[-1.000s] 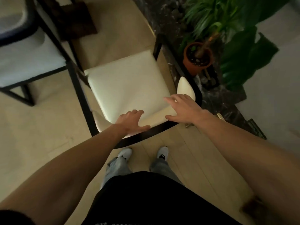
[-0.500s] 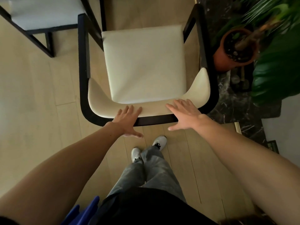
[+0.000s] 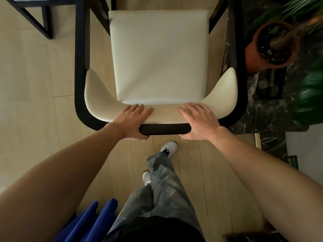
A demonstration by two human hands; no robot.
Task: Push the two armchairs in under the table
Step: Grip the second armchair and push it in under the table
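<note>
An armchair (image 3: 158, 55) with a cream seat, a curved cream backrest and a black frame stands right in front of me, seen from above. My left hand (image 3: 132, 121) grips the backrest's top rail left of centre, fingers over the cream pad, thumb under the black bar. My right hand (image 3: 198, 119) holds the same rail right of centre in the same way. A second chair (image 3: 37, 7) with a black frame shows only partly at the top left. The table is out of view.
A terracotta plant pot (image 3: 271, 46) with large green leaves (image 3: 311, 91) stands on a dark marble slab (image 3: 269, 110) close to the chair's right side. Light wooden floor lies left and behind. My feet are just behind the chair. Something blue (image 3: 90, 222) is at the bottom.
The armchair has turned square to me and come closer. Both hands went from resting flat on the backrest to gripping its top rail. I have stepped forward.
</note>
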